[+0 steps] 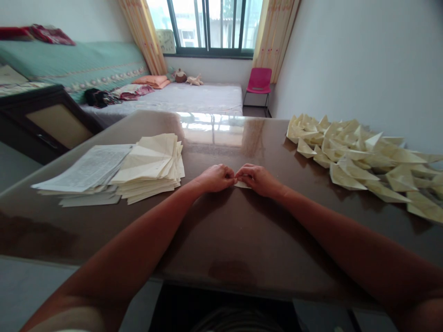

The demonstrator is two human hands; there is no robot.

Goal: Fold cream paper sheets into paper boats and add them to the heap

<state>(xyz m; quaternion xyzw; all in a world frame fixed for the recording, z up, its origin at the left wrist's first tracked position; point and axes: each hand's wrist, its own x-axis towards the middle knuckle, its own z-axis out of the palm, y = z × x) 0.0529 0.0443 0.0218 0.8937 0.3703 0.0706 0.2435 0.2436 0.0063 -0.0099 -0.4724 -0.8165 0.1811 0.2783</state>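
Near the middle of the brown table [221, 240], a small folded piece of cream paper [242, 185] lies mostly covered by my fingers. My left hand [217, 178] is closed, its fingertips pinching the paper's left end. On the other side my right hand [258, 179] bends its fingers over the same paper, thumb and fingertips together. The two hands almost touch at their fingertips. How the paper is folded underneath cannot be made out.
To the left stand a stack of cream paper sheets [148, 161] and a stack of printed white sheets [86, 168]. Many folded paper boats [360, 157] crowd the right side. Beyond the table are a bed [207, 97] and a pink chair [259, 80].
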